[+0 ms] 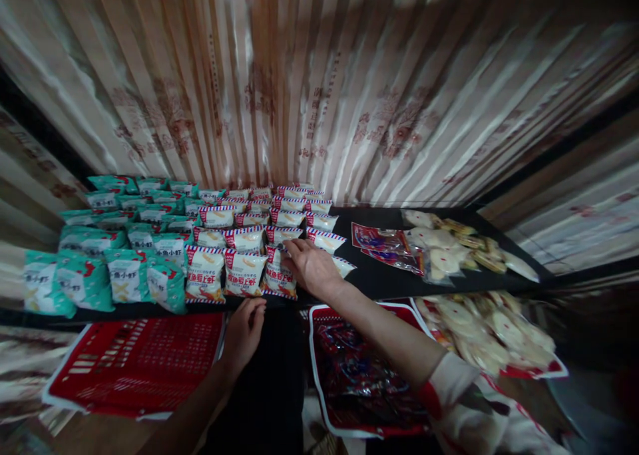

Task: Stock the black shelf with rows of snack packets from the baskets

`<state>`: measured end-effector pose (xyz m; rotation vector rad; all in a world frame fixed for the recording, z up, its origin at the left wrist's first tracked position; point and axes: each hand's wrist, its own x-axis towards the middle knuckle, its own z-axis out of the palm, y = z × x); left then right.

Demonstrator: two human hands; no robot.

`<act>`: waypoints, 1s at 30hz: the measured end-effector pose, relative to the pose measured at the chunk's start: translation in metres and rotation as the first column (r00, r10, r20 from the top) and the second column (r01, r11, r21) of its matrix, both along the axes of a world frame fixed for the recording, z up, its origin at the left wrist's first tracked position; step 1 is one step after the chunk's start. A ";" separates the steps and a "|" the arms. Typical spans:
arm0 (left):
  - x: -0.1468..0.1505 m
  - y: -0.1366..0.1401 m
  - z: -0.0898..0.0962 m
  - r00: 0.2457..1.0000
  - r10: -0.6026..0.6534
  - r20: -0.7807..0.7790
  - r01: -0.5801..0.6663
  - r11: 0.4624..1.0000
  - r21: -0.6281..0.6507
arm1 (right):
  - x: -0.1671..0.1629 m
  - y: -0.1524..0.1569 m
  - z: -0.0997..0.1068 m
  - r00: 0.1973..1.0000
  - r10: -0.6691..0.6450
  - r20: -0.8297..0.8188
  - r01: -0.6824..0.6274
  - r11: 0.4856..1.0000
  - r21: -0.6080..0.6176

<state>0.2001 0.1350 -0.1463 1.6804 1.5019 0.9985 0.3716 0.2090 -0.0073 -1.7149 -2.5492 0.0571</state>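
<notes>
My right hand reaches over the black shelf and rests on the white snack packets with red and blue striped edges, fingers laid on one at the right end of the rows. My left hand grips the right rim of an empty red plastic basket held below the shelf's front edge. Green snack packets fill the shelf's left part in several rows.
Red flat packets and bags of pale round biscuits lie on the shelf's right side. Below stand a red basket of dark wrapped sweets and another with round biscuits. Striped packaging forms a wall behind.
</notes>
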 end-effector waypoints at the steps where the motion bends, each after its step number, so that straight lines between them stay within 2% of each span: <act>1: 0.000 -0.001 0.001 1.000 -0.005 -0.010 0.005 1.000 0.010 | 0.003 -0.003 0.000 0.999 0.004 -0.043 -0.003 0.999 0.036; 4: 0.004 -0.004 0.007 1.000 -0.026 -0.002 0.026 0.999 0.022 | 0.019 -0.019 -0.003 0.973 -0.006 -0.230 0.045 0.985 0.164; 7: 0.013 -0.010 0.013 0.999 -0.052 0.015 0.050 0.996 0.073 | 0.042 -0.044 -0.016 0.886 -0.154 -0.437 0.288 0.922 0.259; 10: 0.024 -0.015 0.020 0.997 -0.078 -0.012 0.079 0.986 0.147 | 0.066 -0.067 -0.041 0.742 -0.304 -0.598 0.525 0.818 0.235; 12: 0.033 -0.017 0.022 0.995 -0.084 -0.052 0.092 0.981 0.172 | 0.077 -0.077 -0.062 0.656 -0.354 -0.667 0.586 0.795 0.154; 15: 0.044 -0.018 0.021 0.992 -0.056 -0.111 0.077 0.976 0.201 | 0.086 -0.084 -0.089 0.589 -0.412 -0.696 0.574 0.819 0.001; 18: 0.051 -0.018 0.015 0.992 -0.009 -0.127 0.037 0.975 0.220 | 0.084 -0.083 -0.105 0.580 -0.423 -0.696 0.510 0.855 -0.095; 23: 0.056 -0.013 0.005 0.991 0.037 -0.126 -0.008 0.976 0.217 | 0.076 -0.071 -0.109 0.568 -0.346 -0.747 0.374 0.917 -0.141; 27: 0.059 -0.011 0.001 0.992 0.056 -0.109 -0.030 0.974 0.225 | 0.077 -0.063 -0.111 0.573 -0.364 -0.735 0.379 0.912 -0.156; 30: 0.060 -0.017 -0.002 0.990 0.085 -0.114 -0.056 0.969 0.242 | 0.079 -0.066 -0.114 0.543 -0.369 -0.754 0.380 0.909 -0.171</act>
